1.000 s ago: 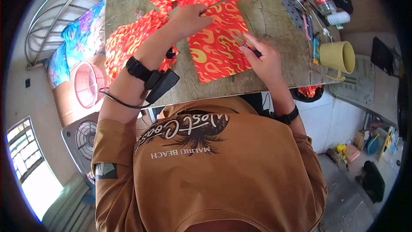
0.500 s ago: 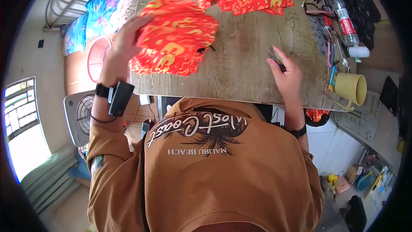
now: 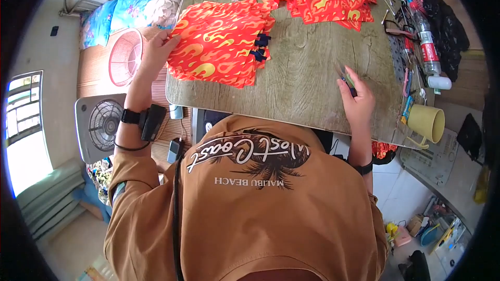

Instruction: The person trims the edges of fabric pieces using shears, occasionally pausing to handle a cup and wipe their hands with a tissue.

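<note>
A stack of red fabric pieces [image 3: 213,41] printed with orange and yellow flames lies at the left of the table, its layers slightly uneven. Dark navy tabs stick out along its right edge. My left hand [image 3: 159,49] pinches the left edge of the top fabric between thumb and fingers. Over the bare wood to the right, my right hand [image 3: 358,96] is closed around small thread snips [image 3: 348,80], with dark handles and thin blades pointing away from me. The blades touch no fabric.
Another flame-print pile [image 3: 328,0] lies at the table's far side. Along the right edge are a plastic bottle [image 3: 428,47], glasses [image 3: 401,28], pens and a yellow mug [image 3: 424,122]. A pink basket [image 3: 125,57] and a fan [image 3: 104,122] stand left of the table.
The lifted, blurred fabric has come down flat on the left stack, and its navy tabs now show plainly. My right hand keeps the snips; the whole view has shifted slightly.
</note>
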Motion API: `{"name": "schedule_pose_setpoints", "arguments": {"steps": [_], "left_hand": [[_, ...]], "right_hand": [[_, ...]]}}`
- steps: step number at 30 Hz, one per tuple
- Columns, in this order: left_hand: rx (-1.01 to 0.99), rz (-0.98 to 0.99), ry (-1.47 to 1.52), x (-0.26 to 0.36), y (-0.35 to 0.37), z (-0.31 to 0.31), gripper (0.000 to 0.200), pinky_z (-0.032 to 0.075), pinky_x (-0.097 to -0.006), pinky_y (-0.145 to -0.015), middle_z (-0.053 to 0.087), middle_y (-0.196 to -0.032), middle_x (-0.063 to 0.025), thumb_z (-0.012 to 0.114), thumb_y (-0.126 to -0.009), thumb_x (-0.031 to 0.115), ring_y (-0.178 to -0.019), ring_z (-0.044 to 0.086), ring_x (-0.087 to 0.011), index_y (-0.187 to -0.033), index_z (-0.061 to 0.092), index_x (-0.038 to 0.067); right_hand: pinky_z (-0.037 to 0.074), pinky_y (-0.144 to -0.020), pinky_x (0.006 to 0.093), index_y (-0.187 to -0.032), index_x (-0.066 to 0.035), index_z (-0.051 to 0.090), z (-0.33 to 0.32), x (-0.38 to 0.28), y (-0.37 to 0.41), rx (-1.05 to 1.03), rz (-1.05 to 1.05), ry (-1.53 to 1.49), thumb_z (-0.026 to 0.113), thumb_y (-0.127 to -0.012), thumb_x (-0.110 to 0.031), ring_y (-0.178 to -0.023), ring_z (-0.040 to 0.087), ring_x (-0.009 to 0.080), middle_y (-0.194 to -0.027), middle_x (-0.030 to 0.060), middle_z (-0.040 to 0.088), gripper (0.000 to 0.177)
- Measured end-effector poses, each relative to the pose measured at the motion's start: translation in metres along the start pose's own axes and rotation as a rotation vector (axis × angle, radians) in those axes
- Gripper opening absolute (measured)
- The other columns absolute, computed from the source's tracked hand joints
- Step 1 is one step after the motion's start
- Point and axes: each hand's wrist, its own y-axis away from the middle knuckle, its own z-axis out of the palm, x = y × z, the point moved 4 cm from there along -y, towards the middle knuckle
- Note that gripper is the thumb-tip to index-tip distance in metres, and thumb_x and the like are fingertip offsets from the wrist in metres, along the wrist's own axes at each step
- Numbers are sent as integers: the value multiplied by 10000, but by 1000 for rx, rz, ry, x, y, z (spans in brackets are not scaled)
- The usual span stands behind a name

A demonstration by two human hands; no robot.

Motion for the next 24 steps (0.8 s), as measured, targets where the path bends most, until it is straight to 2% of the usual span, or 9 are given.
{"name": "schedule_pose_setpoints", "arguments": {"steps": [3, 6, 8, 11, 13, 15, 17, 21, 24], "left_hand": [[51, 57, -188, -10, -4, -7, 219, 421, -196, -631, 596, -854, -5, 581, -874, 171, -705, 531, -64, -1054, 576, 46], [121, 196, -165, -29, -15, -14, 195, 431, -211, -645, 599, -881, -27, 606, -851, 144, -714, 535, -73, -1015, 591, 40], [150, 278, -144, -16, -29, -3, 183, 436, -218, -652, 601, -895, -37, 618, -839, 130, -718, 536, -77, -995, 598, 37], [336, 570, -188, 54, -31, 13, 165, 460, -256, -700, 610, -938, -66, 625, -821, 96, -781, 570, -124, -972, 609, 30], [198, 749, -265, 105, -30, 48, 177, 464, -293, -767, 621, -963, -80, 613, -822, 99, -876, 588, -178, -987, 608, 35], [75, 848, -264, 142, -33, 92, 180, 454, -319, -817, 623, -992, -96, 608, -812, 98, -950, 585, -231, -986, 616, 50], [-16, 963, -261, 177, -33, 129, 192, 441, -341, -858, 624, -998, -102, 613, -802, 115, -968, 580, -257, -986, 624, 62], [-91, 1023, -190, 213, -54, 180, 219, 425, -367, -900, 611, -1038, -107, 611, -797, 135, -1009, 560, -278, -1008, 624, 78], [110, 1117, -266, 231, -70, 195, 247, 393, -397, -954, 583, -1126, -115, 611, -801, 157, -1090, 513, -301, -1041, 621, 96]], "right_hand": [[471, -676, 285, -1107, -130, 633, 2, -1, 0, 2, -7, -25, 695, -774, -176, -744, 624, 175, -843, 111, 650, 341], [474, -678, 290, -1101, -131, 635, -1, 2, 0, 33, -24, -11, 700, -768, -179, -752, 629, 189, -847, 116, 651, 343], [477, -678, 297, -1095, -135, 637, 0, 1, 1, 50, -58, -2, 706, -758, -182, -750, 631, 204, -847, 117, 650, 347], [479, -662, 303, -1092, -142, 639, -2, 1, 1, 51, -30, 15, 710, -751, -187, -732, 628, 215, -844, 113, 650, 352], [481, -654, 306, -1091, -146, 639, -2, 0, 2, 55, -15, 21, 712, -747, -189, -722, 627, 220, -842, 111, 650, 354], [478, -626, 314, -1086, -150, 641, -1, -1, 2, 41, 11, 8, 714, -743, -199, -690, 619, 233, -818, 109, 644, 353], [477, -612, 318, -1083, -153, 642, -3, -2, 2, 49, 25, 8, 715, -741, -204, -674, 614, 239, -806, 108, 641, 353], [459, -561, 338, -1084, -154, 638, -5, -8, 1, 30, -5, 52, 707, -747, -239, -613, 588, 251, -748, 103, 618, 354], [434, -534, 349, -1089, -158, 631, -6, -11, 0, 10, -30, 39, 698, -753, -274, -590, 563, 255, -681, 98, 575, 362]]}}
